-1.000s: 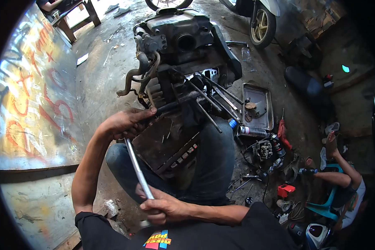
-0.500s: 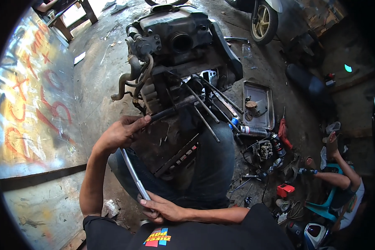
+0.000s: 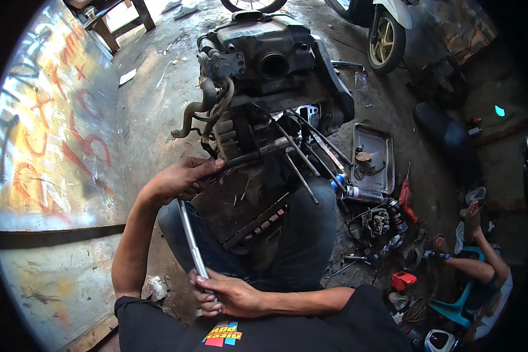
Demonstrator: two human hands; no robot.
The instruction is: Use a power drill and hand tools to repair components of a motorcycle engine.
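My left hand (image 3: 182, 179) is closed round the near end of a dark bar (image 3: 240, 159) that runs right to the cylinder-like side of a worn engine (image 3: 267, 44). From beneath that hand a long silver metal handle (image 3: 192, 237) slopes down toward my body; its upper end is hidden by the fingers, so I cannot tell whether it joins the bar. My right hand (image 3: 232, 293) wraps round the handle's lower end, in front of my shirt. Several metal studs (image 3: 302, 152) stick out of the engine just right of the dark bar.
Right of my knees lie a metal tray (image 3: 391, 158), a spray can (image 3: 366, 195), a red screwdriver-like tool (image 3: 406, 202) and a red box (image 3: 402, 280). Another person's leg (image 3: 478, 267) and a teal stool (image 3: 452, 311) are at the right. A painted metal panel (image 3: 53, 146) stands left.
The view has shifted, so the engine and floor items sit farther right and slightly lower. My right hand's fingers now wrap more fully round the silver handle. My left hand keeps its hold.
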